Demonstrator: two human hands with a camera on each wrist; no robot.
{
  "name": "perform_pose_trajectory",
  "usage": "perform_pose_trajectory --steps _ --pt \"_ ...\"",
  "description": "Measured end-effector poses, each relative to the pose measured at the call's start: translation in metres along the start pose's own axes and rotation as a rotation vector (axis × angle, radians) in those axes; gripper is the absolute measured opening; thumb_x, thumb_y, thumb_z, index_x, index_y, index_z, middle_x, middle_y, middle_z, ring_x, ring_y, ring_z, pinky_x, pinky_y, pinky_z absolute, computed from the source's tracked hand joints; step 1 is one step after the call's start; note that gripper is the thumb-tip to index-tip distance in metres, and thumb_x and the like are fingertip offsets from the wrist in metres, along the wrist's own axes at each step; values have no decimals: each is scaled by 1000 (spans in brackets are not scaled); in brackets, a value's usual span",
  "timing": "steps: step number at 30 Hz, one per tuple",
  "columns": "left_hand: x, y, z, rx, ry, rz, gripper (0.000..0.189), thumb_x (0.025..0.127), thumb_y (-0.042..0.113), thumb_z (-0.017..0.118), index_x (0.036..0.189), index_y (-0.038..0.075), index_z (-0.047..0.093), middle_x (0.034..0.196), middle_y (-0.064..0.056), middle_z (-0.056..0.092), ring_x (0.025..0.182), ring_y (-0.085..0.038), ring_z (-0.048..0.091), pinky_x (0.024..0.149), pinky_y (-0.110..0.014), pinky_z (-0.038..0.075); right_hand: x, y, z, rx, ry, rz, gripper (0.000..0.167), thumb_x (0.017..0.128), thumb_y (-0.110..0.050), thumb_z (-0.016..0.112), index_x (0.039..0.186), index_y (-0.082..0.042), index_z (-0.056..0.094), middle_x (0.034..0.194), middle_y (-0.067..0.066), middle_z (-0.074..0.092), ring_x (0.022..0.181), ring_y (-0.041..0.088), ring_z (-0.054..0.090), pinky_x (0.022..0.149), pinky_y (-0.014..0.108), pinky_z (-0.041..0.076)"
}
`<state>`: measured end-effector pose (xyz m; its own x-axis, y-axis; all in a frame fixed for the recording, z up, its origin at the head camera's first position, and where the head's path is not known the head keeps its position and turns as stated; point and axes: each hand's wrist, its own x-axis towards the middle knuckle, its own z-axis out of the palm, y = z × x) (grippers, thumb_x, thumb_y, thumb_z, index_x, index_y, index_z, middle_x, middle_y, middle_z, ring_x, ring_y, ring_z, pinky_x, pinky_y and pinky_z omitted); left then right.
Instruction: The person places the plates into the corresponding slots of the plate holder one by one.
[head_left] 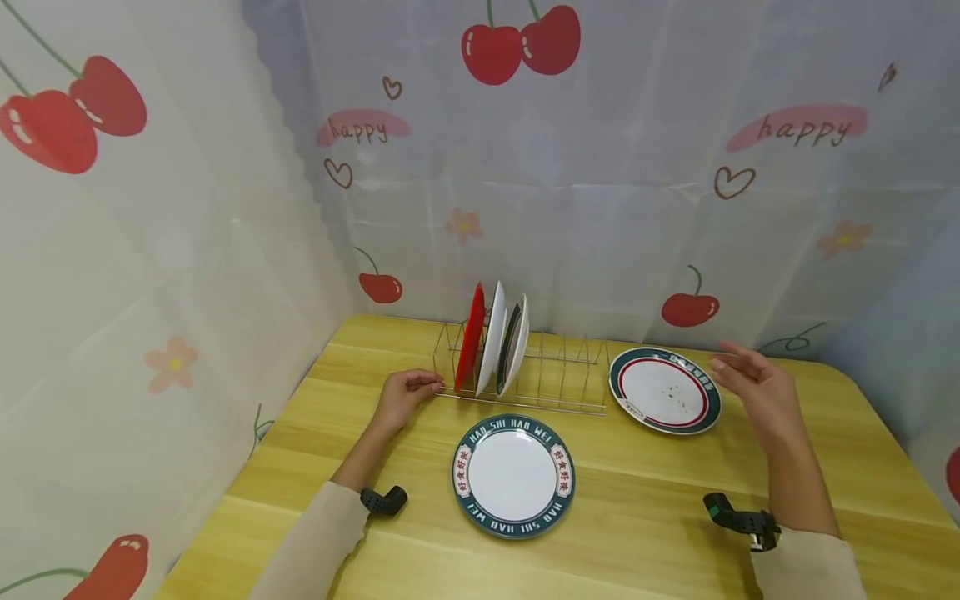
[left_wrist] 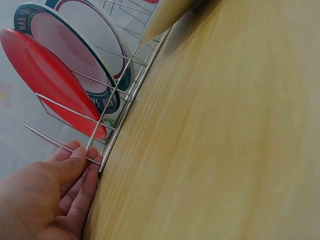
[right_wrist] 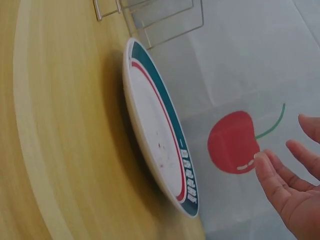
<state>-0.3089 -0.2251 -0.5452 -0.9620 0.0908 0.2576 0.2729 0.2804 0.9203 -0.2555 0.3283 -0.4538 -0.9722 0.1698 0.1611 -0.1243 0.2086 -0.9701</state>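
My left hand (head_left: pixel 405 396) pinches the left end of a wire dish rack (head_left: pixel 558 406), thumb and fingertips on its wire in the left wrist view. Standing on edge in the rack are a red plate (head_left: pixel 470 337) and two white plates with green rims, the nearer one (left_wrist: pixel 65 47) beside the red. To the rack's right, an oval plate (head_left: pixel 660 392) with a green rim, a red ring and small dark specks lies on the table. Just past its right edge my right hand (head_left: pixel 761 396) hovers, fingers spread and holding nothing. A round green-rimmed plate (head_left: pixel 513 477) lies in front of the rack.
The wooden table (head_left: pixel 637 517) reaches back to a curtain (head_left: pixel 562 233) printed with cherries, which also hangs at the left. Unfilled slots make up the right part of the rack. A black camera (head_left: pixel 384 501) sits on the left wrist, another (head_left: pixel 738 518) on the right.
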Motion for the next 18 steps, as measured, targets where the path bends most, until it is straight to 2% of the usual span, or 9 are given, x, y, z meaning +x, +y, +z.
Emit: perform_pose_trajectory --steps 4,8,11,14,18 --pt "0 0 0 -8 -3 6 11 91 4 75 101 4 79 99 -10 77 96 -21 73 83 -24 59 -1 6 -4 -146 11 54 59 103 -29 61 154 -5 43 110 -19 57 96 -8 59 81 7 51" --pt "0 -1 0 -27 -5 7 11 91 2 74 101 1 78 99 -12 77 95 -20 73 82 -24 59 0 14 -7 -231 9 115 64 104 -36 58 156 -4 38 119 -6 56 93 -11 57 80 10 53" --pt "1 -2 0 -40 -8 16 11 90 1 74 100 -1 78 99 -15 76 94 -19 73 81 -24 59 1 21 -8 -244 11 150 65 104 -34 58 156 0 35 129 14 56 87 -12 56 75 9 51" --pt "2 -4 0 -51 -9 23 11 90 1 75 100 -1 78 99 -16 76 93 -18 73 81 -24 59 3 27 -9 -236 12 199 68 104 -33 57 156 3 32 140 31 48 82 -12 54 71 9 50" --pt "2 -4 0 -54 -9 28 11 90 1 75 101 -1 78 99 -15 76 93 -18 73 81 -25 59 6 33 -8 -176 15 291 74 103 -35 59 159 1 26 143 31 46 81 -10 56 73 12 54"
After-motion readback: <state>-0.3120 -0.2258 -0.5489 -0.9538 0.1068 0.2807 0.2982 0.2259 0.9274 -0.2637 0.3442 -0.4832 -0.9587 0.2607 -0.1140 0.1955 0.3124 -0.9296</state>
